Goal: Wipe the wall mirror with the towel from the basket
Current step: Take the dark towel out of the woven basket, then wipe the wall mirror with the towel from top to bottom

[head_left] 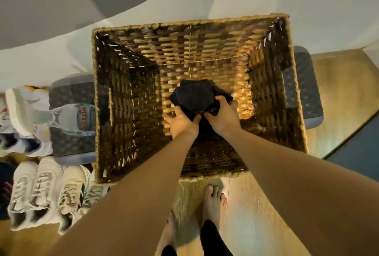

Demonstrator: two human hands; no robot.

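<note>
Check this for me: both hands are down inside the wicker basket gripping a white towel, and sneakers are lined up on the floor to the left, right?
One detail is off: the towel is black, not white. The head view shows the left hand and right hand gripping it inside the wicker basket, with sneakers lined up on the floor to the left.
</note>
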